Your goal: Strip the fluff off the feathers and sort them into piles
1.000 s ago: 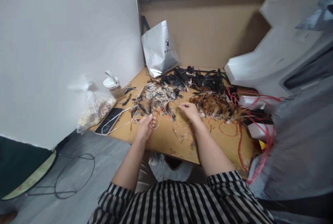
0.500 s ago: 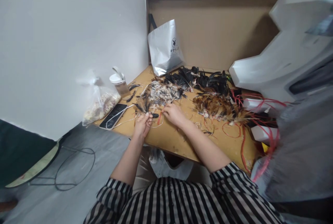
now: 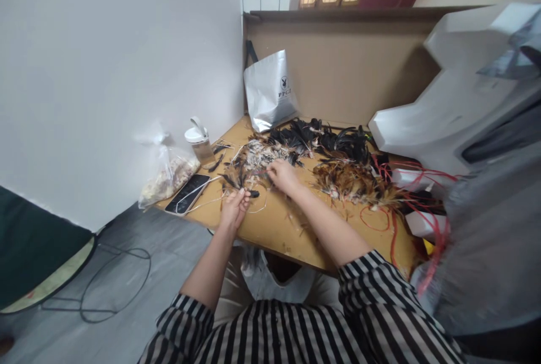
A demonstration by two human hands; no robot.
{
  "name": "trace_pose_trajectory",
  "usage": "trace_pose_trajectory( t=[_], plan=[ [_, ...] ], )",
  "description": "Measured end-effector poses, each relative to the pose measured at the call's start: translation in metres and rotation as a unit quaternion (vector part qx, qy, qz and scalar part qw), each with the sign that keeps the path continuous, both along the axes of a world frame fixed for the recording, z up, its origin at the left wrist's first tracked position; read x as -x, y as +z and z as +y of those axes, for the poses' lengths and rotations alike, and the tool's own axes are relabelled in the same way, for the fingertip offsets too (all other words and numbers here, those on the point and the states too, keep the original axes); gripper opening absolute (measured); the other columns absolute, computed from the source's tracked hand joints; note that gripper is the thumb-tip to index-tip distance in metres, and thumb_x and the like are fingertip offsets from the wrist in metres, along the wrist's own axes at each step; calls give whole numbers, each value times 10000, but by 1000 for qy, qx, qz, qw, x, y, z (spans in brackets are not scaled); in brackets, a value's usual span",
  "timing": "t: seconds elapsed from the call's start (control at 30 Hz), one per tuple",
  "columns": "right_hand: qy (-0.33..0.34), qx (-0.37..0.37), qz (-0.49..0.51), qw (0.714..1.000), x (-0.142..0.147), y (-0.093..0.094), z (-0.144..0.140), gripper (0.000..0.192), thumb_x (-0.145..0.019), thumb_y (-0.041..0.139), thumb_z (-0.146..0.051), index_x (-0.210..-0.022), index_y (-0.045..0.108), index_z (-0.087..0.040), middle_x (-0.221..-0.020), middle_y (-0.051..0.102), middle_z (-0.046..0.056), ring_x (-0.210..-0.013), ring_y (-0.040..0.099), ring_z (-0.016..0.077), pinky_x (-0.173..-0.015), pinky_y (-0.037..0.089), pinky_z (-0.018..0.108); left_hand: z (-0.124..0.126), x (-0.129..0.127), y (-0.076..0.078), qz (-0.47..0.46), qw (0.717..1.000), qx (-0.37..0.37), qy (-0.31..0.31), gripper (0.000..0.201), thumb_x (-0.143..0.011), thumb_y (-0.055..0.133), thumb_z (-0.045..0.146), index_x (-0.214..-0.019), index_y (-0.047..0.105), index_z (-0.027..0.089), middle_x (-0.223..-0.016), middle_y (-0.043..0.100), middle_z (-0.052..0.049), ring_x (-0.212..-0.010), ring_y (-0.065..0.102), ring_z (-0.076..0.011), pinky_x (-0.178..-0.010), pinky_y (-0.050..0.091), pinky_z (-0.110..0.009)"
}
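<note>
A wooden table point(image 3: 274, 226) holds heaps of feathers. My left hand point(image 3: 235, 206) rests near the front edge, fingers closed on a small bunch of dark feathers point(image 3: 247, 191). My right hand point(image 3: 284, 176) reaches into the grey and white feather pile point(image 3: 260, 157), fingers pinching among the feathers; what it grips is too small to tell. A black feather pile point(image 3: 329, 140) lies at the back and a brown feather pile point(image 3: 350, 181) to the right.
A phone point(image 3: 188, 193), a clear plastic bag point(image 3: 169, 175) and a white-lidded jar point(image 3: 199, 141) sit at the table's left end. A silver bag point(image 3: 270, 91) leans at the back. Red cords point(image 3: 391, 217) trail on the right beside white foam blocks point(image 3: 443, 110).
My right hand moved left from the brown feather pile to the grey and white pile beside my left hand. My left hand stayed near the front edge. The camera tilted slightly.
</note>
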State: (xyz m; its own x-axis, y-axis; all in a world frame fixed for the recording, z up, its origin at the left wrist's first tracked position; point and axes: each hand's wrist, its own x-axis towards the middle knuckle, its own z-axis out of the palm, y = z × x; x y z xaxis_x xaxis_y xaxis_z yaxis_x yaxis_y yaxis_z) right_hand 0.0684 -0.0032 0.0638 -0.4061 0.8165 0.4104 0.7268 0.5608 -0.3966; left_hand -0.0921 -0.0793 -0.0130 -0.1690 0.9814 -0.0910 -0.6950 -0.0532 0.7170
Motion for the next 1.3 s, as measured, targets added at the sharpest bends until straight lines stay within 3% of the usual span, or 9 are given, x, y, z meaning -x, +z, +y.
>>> trace_pose_trajectory(
  t=[0.07, 0.13, 0.23, 0.33, 0.53, 0.67, 0.87, 1.13, 1.3],
  plan=[
    [-5, 109, 196, 975, -19, 6, -2, 177, -733, 485, -286, -757, 594, -149, -736, 593, 41, -648, 514, 128, -603, 376, 248, 1, -2, 5, 3, 1000, 0, 1, 163, -631, 656, 179, -749, 583, 94, -672, 624, -33, -520, 530, -30, -452, 387, -109],
    [9, 220, 338, 915, -39, 6, -8, 216, -682, 546, -345, -735, 587, -140, -595, 553, 6, -500, 455, 90, -487, 335, 220, 4, -10, 15, 9, 1000, -12, -9, 169, -632, 656, 180, -761, 585, 97, -741, 639, -50, -566, 554, -42, -465, 396, -113],
    [17, 324, 455, 829, -67, -3, -20, 269, -606, 618, -384, -701, 582, -135, -485, 484, -28, -409, 369, 57, -399, 239, 195, 12, -32, 34, 39, 997, -33, -62, 164, -642, 647, 193, -762, 583, 102, -858, 645, -81, -642, 583, -74, -511, 420, -145],
    [11, 348, 505, 789, -87, -20, -27, 276, -579, 642, -392, -643, 569, -134, -449, 452, -41, -395, 349, 45, -390, 217, 185, 24, -63, 48, 80, 987, -42, -132, 154, -637, 651, 210, -713, 573, 101, -941, 632, -111, -715, 598, -109, -560, 433, -176],
    [-25, 306, 530, 790, -105, -44, -24, 267, -571, 642, -378, -682, 588, -141, -488, 501, -35, -407, 373, 49, -408, 248, 188, 53, -118, 36, 131, 962, -27, -240, 239, -651, 641, 249, -824, 610, 88, -888, 640, -121, -747, 598, -126, -662, 445, -219],
    [-57, 283, 549, 784, -107, -46, -21, 226, -567, 644, -340, -663, 582, -146, -511, 531, -28, -398, 360, 44, -395, 225, 184, 62, -134, 18, 114, 965, -33, -236, 209, -635, 656, 246, -762, 605, 87, -762, 643, -83, -654, 581, -93, -639, 439, -205],
    [-70, 298, 559, 770, -105, -49, -20, 225, -549, 663, -328, -656, 573, -152, -455, 501, -36, -376, 336, 45, -377, 197, 183, 64, -134, 7, 126, 961, -20, -244, 191, -614, 671, 236, -709, 607, 84, -693, 627, -59, -582, 545, -68, -578, 418, -173],
    [-20, 350, 609, 711, -108, -62, -14, 277, -536, 682, -338, -688, 578, -130, -526, 516, -17, -411, 365, 38, -383, 216, 171, 63, -129, 9, 119, 967, -22, -224, 165, -617, 667, 226, -693, 615, 89, -694, 631, -61, -590, 548, -68, -584, 410, -172],
    [-11, 362, 615, 700, -107, -57, -16, 277, -548, 678, -340, -716, 594, -136, -629, 561, 7, -440, 386, 35, -390, 225, 170, 61, -128, 11, 105, 966, -39, -234, 159, -628, 661, 217, -707, 617, 87, -711, 634, -64, -602, 551, -68, -591, 413, -176]
  ],
)
